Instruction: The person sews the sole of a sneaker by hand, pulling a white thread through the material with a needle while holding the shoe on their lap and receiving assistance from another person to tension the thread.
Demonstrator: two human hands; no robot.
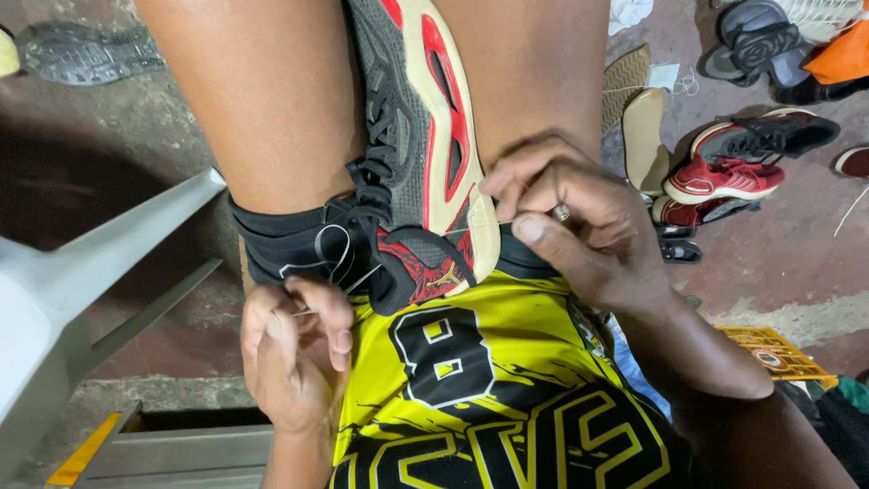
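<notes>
A grey, black and red sneaker (412,136) with a cream and red sole is clamped heel-down between my bare knees. My left hand (294,349) is closed low on the left, pinching a thin needle or thread end beside the black laces. My right hand (566,217) is closed beside the heel edge of the sole, with a thin thread running from its fingers to the shoe; a ring shows on one finger. My yellow and black jersey (480,389) fills the bottom middle.
Several loose shoes lie on the concrete floor at right: red sneakers (724,177), black sandals (751,45), a tan insole (644,136). A grey plastic stool leg (118,240) angles in at left. A yellow crate (774,353) sits at lower right.
</notes>
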